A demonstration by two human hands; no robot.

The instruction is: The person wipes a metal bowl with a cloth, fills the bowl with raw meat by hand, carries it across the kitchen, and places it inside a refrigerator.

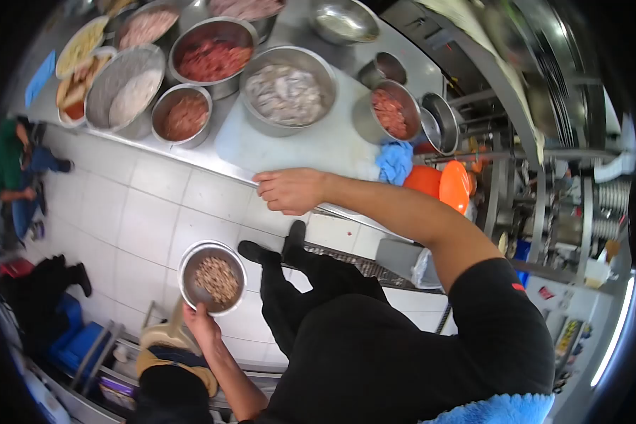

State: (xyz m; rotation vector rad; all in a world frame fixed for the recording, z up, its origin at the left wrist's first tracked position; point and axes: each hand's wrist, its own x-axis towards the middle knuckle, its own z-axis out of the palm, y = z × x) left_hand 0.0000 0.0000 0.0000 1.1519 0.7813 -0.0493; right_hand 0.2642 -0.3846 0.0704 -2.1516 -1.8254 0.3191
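Observation:
My left hand grips the rim of a round metal bowl over the tiled floor. Small pale-brown pieces lie in this bowl; their kind is unclear. Beside the counter's front edge, my right hand is held with loosely bent fingers, nothing visible in it. Past that hand, a white cutting board carries a large metal bowl of greyish, shiny pieces, perhaps seafood. A metal pot of reddish chopped meat and a crumpled blue cloth are to the right.
Several metal bowls line the steel counter, including a bowl of red meat. Orange bowls stand near its right end. Below is a grey bin. A person in green and another person are nearby.

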